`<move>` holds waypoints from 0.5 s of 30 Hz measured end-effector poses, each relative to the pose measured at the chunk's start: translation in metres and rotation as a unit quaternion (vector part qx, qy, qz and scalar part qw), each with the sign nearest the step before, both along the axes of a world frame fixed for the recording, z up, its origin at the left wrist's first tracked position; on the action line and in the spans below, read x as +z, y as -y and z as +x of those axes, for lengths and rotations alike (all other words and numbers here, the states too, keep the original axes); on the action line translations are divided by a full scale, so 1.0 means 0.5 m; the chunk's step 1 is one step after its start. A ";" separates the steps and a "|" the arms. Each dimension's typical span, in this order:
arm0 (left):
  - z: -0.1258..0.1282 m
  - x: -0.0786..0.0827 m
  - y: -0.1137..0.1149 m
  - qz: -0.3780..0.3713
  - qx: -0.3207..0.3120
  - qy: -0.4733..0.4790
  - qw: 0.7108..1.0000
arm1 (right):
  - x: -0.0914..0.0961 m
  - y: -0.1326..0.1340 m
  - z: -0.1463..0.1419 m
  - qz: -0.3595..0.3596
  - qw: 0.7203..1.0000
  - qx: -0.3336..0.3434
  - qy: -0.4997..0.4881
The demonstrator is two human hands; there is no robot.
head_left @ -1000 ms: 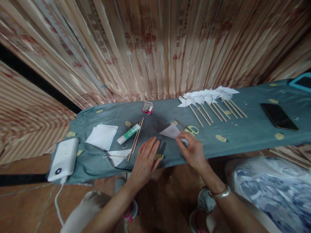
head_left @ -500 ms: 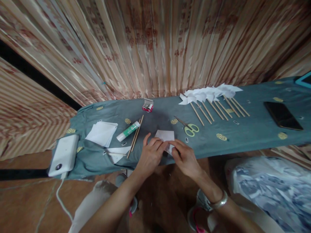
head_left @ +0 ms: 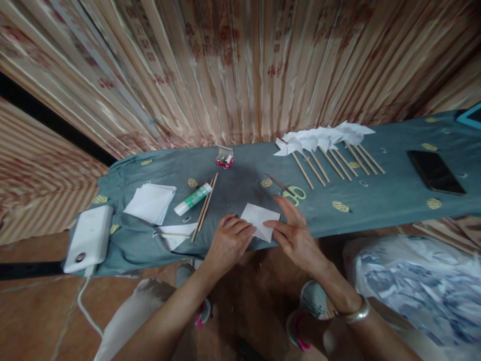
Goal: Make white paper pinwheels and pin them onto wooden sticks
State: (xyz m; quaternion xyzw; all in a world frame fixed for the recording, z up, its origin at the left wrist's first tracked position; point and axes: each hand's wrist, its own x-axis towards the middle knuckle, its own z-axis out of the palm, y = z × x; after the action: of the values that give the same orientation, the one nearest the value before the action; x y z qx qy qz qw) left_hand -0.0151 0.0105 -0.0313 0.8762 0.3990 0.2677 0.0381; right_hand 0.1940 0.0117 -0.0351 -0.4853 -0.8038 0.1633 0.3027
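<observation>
A small square of white paper [head_left: 260,220] lies turned at an angle near the front edge of the cloth. My left hand [head_left: 230,239] has its fingers closed at the paper's left side. From the right, my right hand [head_left: 295,231] pinches the paper's right corner between thumb and index finger, its other fingers raised. Just behind that hand are scissors [head_left: 291,192] with pale green handles, partly covered by its fingers. Left of my left hand lie thin wooden sticks [head_left: 205,206] and a green and white glue stick [head_left: 193,199].
Paper pinwheels on sticks [head_left: 315,140] lie in a row at the back right. A phone [head_left: 436,172] is farther right. At left are stacked paper [head_left: 150,203], a white power bank [head_left: 89,238] and a folded paper piece [head_left: 175,235]. A small red box [head_left: 224,158] stands behind.
The paper has been turned and now shows more of its surface. My right hand has shifted right with its fingers spread more. The whole view has moved slightly.
</observation>
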 end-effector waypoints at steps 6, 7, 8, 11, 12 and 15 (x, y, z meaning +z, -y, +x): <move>-0.006 -0.001 0.003 -0.090 0.050 0.040 0.994 | -0.003 -0.021 0.001 -0.083 0.993 0.002 -0.079; -0.008 -0.004 0.002 -0.098 0.060 0.046 0.992 | -0.004 -0.024 0.000 -0.092 0.992 0.003 -0.084; -0.010 -0.007 0.000 -0.102 0.069 0.051 0.991 | -0.005 -0.027 -0.002 -0.096 0.992 0.002 -0.087; -0.012 -0.015 -0.004 -0.111 0.091 0.059 0.988 | -0.010 -0.033 -0.008 -0.090 0.992 -0.027 -0.086; -0.012 -0.015 -0.005 -0.113 0.096 0.061 0.987 | -0.012 -0.035 -0.010 -0.087 0.992 -0.041 -0.086; -0.012 -0.014 -0.006 -0.121 0.110 0.071 0.984 | -0.016 -0.040 -0.013 -0.078 0.990 -0.076 -0.089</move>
State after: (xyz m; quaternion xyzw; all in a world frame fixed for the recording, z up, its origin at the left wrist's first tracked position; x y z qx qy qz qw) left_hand -0.0209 0.0136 -0.0382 0.7945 0.5189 0.2813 0.1427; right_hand 0.1873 0.0315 -0.0433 -0.5510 -0.7193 0.2447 0.3453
